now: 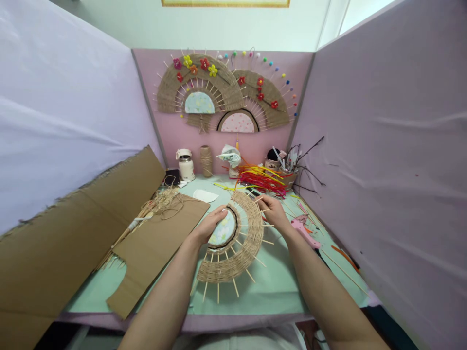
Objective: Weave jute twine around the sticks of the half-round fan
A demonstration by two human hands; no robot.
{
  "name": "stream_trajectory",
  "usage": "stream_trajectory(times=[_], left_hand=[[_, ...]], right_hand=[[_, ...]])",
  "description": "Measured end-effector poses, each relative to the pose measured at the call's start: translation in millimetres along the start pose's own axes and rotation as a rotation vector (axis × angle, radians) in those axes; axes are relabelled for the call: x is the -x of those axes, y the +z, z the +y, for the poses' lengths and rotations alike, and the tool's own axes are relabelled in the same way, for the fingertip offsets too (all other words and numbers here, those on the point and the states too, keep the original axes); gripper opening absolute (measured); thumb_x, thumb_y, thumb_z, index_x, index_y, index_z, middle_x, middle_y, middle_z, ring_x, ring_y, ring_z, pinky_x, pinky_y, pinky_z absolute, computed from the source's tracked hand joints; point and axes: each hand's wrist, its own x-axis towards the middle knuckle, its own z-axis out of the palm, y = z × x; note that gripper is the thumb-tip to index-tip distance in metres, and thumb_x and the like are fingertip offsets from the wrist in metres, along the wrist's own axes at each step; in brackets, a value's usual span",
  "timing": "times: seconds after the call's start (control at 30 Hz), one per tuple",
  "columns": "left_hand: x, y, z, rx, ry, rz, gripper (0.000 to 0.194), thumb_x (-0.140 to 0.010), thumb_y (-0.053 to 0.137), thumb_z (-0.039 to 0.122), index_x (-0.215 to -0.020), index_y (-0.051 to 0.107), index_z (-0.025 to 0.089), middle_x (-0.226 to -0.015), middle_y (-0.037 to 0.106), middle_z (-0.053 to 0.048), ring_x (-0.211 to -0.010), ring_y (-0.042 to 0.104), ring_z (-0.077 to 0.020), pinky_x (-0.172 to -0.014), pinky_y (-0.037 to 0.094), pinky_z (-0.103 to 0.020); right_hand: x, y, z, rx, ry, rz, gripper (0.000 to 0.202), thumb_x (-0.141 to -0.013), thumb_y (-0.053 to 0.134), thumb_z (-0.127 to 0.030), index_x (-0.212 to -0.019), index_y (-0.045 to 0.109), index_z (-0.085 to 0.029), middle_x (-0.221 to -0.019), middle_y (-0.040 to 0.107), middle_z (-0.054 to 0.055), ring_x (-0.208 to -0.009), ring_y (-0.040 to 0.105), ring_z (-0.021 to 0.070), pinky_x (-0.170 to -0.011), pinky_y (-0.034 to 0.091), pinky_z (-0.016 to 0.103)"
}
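mint surface (277,287) below; left fingers (220,213) pinch the pale centre (223,229) of the woven fan (251,243), right fingers (266,201) seemingly an edge stick (258,199): likely adjusting it, calling for steadiness.

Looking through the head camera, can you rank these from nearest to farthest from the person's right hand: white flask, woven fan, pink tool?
From the right hand:
1. Woven fan: right at the fingers, just to their left.
2. Pink tool: on the table, to the right.
3. White flask: at the back, far left.
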Motion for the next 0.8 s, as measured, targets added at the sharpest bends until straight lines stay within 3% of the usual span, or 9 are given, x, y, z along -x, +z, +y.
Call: stream_trajectory(times=[0.17, 0.5, 0.8], left_hand=[[-0.1, -0.7, 0.1, -0.033, 0.008, -0.013, 0.036, -0.069, 0.072, 0.035, -0.098, 0.063, 0.014, -0.081, 0.067, -0.002, -0.067, 0.059, -0.0116, -0.063, 0.044, -0.022], [3.1, 5.6, -0.8, -0.083, -0.038, -0.032, 0.035, -0.070, 0.071, 0.035, -0.098, 0.064, 0.015, -0.085, 0.067, -0.003, -0.069, 0.060, -0.0121, -0.066, 0.045, -0.023], [5.6, 12.1, -7.1, -0.097, -0.107, -0.101, 0.030, -0.073, 0.069, 0.033, -0.097, 0.064, 0.016, -0.083, 0.066, -0.003, -0.074, 0.061, -0.0132, -0.069, 0.045, -0.024]], right_hand=[[-0.1, -2.3, -0.9, -0.037, 0.018, 0.075, 0.022, -0.083, 0.048, -0.033, -0.078, 0.063, -0.017, -0.063, 0.056, 0.000, -0.057, 0.048, 0.0135, -0.055, 0.036, 0.023], [-0.8, -8.7, -2.7, 0.077, -0.154, 0.245, 0.021, -0.086, 0.049, -0.032, -0.085, 0.065, -0.018, -0.081, 0.064, 0.004, -0.076, 0.057, 0.0177, -0.073, 0.043, 0.029], [-2.7, -13.0, -0.9, 0.074, -0.111, 0.250, 0.021, -0.085, 0.049, -0.032, -0.085, 0.065, -0.018, -0.084, 0.065, 0.006, -0.077, 0.058, 0.0188, -0.073, 0.044, 0.031]])
